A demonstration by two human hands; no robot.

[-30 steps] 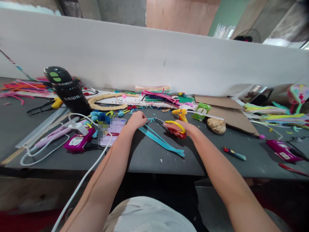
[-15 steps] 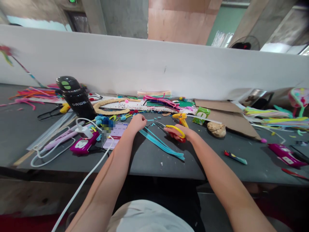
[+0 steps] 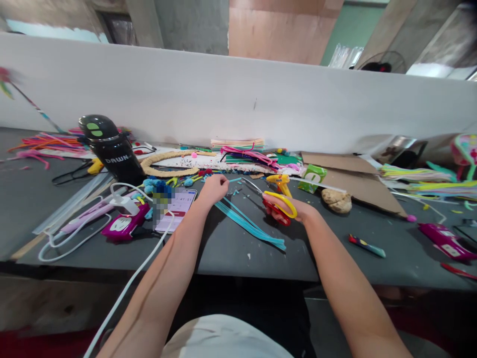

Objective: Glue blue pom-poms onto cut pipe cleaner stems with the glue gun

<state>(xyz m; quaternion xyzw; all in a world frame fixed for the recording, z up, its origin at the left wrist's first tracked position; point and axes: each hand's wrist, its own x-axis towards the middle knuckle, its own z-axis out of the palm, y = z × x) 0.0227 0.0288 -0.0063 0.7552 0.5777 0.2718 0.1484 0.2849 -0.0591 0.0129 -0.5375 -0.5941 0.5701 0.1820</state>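
Observation:
My left hand (image 3: pixel 216 189) pinches a short light-blue pipe cleaner (image 3: pixel 235 180), whose free end points right. In my right hand (image 3: pixel 281 210) are scissors (image 3: pixel 285 201) with yellow and red handles; my fingers are closed round the loops. The scissor blades reach up and left, their tips close to the end of the pipe cleaner; whether they touch it I cannot tell. Below both hands a bundle of long light-blue pipe cleaners (image 3: pixel 253 228) lies slantwise on the dark table. Small cut blue pieces (image 3: pixel 237 191) are scattered between the hands.
A yellow glue gun (image 3: pixel 280 183) lies just beyond my right hand, near a green box (image 3: pixel 312 178). To the left stand a black bottle (image 3: pixel 115 156), a phone (image 3: pixel 179 209) and a purple power strip (image 3: pixel 125 221) with a white cable. A craft knife (image 3: pixel 367 245) lies right.
The scissors have shifted slightly right and their handles are turned more. The piece in my left hand now sticks out further to the right and tilts up.

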